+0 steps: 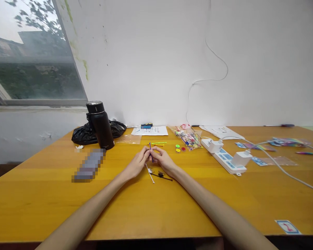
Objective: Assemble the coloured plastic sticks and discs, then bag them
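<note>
My left hand (139, 160) and my right hand (162, 159) meet over the middle of the yellow wooden table (41, 194). Both pinch a thin blue stick (151, 152) that stands nearly upright between the fingertips. Just below the hands lie a white stick (150, 173) and a black stick with a small dark piece (163, 176). Beyond the hands lie yellow and green sticks (158, 143) and small round coloured pieces (179, 148).
A black bottle (99, 124) stands in front of a black bag (80, 135) at the back left. A paper sheet (150, 131), a clear bag of coloured parts (188, 136) and a white power strip (228, 158) with cable lie further back and right. A blurred flat object (89, 166) lies left.
</note>
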Tool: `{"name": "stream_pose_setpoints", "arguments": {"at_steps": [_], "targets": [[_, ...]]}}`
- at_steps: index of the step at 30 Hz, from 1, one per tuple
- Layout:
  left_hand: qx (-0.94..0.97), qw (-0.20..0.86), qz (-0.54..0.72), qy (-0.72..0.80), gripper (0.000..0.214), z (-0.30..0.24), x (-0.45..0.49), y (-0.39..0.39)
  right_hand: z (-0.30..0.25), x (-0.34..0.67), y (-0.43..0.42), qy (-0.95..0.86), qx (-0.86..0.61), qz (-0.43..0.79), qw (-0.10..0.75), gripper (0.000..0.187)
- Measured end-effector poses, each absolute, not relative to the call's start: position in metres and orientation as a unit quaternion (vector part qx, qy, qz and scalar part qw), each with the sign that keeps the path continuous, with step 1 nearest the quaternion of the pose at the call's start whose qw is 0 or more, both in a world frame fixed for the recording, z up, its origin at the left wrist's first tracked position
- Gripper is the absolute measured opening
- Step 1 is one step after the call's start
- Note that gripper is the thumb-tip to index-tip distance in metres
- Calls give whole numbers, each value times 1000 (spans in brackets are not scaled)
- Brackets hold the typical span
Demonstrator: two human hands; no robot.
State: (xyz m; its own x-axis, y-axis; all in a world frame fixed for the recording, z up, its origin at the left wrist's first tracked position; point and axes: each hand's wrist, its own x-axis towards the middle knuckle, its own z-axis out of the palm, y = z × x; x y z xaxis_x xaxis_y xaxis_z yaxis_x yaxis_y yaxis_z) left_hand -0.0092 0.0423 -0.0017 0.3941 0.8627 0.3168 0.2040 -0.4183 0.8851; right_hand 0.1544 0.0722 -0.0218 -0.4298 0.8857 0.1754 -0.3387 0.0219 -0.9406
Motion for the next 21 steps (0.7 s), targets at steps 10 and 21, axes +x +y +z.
{"name": "stream_pose_setpoints", "arguments": {"at_steps": [10, 21], "targets": [[764, 340, 400, 375, 28, 2, -9, 37, -22, 156, 72, -537, -260, 669, 443, 37], [704, 427, 439, 360, 27, -13, -9, 46, -20, 155, 67, -544, -259, 663, 444, 38]]}}
